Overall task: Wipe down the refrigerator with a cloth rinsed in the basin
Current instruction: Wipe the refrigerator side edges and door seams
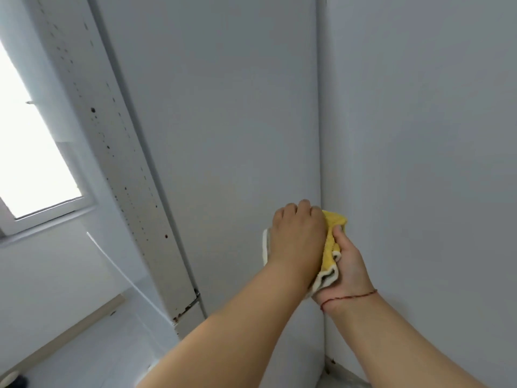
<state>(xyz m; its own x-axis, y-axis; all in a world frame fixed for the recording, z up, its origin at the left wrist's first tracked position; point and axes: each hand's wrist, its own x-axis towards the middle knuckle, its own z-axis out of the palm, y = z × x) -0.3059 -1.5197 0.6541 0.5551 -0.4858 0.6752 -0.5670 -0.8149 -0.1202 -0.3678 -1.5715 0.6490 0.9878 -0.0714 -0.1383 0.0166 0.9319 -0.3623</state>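
The refrigerator (223, 135) fills the middle as a tall pale grey panel, seen from close up. A yellow cloth with a white edge (331, 242) lies against this panel near its right edge, low down. My left hand (296, 236) lies on top of the cloth with fingers bent over its upper part, pressing it to the panel. My right hand (349, 264), with a red thread at the wrist, grips the cloth from the right, thumb on the yellow side. No basin is in view.
A white wall (419, 135) meets the refrigerator's right edge in a narrow corner. Left of the panel runs a strip with rust specks (117, 163) and a hinge (195, 296). A bright window (28, 149) and pale floor tiles (98, 345) lie at the left.
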